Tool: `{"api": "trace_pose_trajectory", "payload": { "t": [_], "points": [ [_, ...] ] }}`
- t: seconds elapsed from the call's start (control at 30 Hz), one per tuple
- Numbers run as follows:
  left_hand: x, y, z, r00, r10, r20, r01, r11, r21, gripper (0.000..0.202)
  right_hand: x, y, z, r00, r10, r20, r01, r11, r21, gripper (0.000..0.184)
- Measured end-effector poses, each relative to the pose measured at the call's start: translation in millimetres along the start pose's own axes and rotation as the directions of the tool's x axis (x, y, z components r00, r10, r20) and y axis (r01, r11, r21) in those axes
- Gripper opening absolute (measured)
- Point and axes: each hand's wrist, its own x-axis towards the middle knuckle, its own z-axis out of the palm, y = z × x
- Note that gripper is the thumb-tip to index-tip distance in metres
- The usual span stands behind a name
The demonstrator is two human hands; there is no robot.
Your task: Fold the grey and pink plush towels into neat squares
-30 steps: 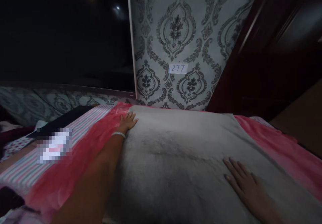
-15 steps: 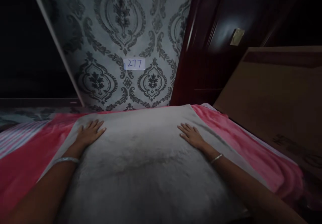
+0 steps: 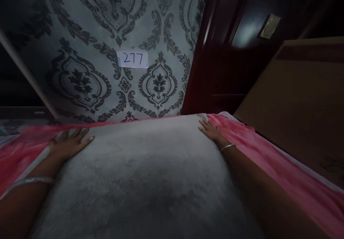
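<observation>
A grey plush blanket (image 3: 145,174) lies spread flat over a pink blanket (image 3: 271,160) on a bed. My left hand (image 3: 68,144) rests flat with fingers spread on the grey blanket's far left corner. My right hand (image 3: 211,129) lies flat with fingers stretched out on its far right corner. Each wrist wears a thin bangle. Neither hand holds anything.
A wall with grey damask wallpaper (image 3: 107,52) rises just behind the bed, with a paper label reading 277 (image 3: 133,59). A dark red wooden door (image 3: 242,52) stands at the right, beside a brown wooden board (image 3: 303,99).
Both hands have slid outward and farther away along the grey blanket, reaching its far corners. The view has moved closer to the wall.
</observation>
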Motion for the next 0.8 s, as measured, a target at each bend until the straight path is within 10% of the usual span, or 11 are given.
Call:
{"api": "trace_pose_trajectory", "payload": {
  "t": [0.37, 0.5, 0.63, 0.7, 0.8],
  "points": [
    [-17, 41, -31.8, 0.979, -0.2, -0.037, 0.203, 0.969, 0.144, 0.07, -12, -33, -25, 0.99, 0.142, 0.018, -0.141, 0.989, -0.041, 0.06],
    [-62, 83, -34.7, 0.978, 0.203, -0.05, -0.198, 0.976, 0.087, 0.062, -77, -89, -16, 0.99, -0.132, -0.057, 0.13, 0.991, -0.038, 0.06],
    [-144, 121, -10.4, 0.78, 0.621, 0.077, -0.615, 0.784, -0.084, 0.065, -171, -130, 17, 0.804, -0.593, -0.048, 0.595, 0.803, 0.037, 0.066],
    [-176, 121, 1.6, 0.74, 0.666, 0.094, -0.659, 0.745, -0.103, 0.069, -195, -129, 24, 0.767, -0.639, -0.055, 0.641, 0.766, 0.046, 0.067],
    [-192, 89, 10.2, 0.826, 0.561, 0.052, -0.561, 0.828, -0.016, 0.072, -194, -89, 14, 0.877, -0.479, -0.033, 0.479, 0.877, 0.013, 0.061]
  ]
}}
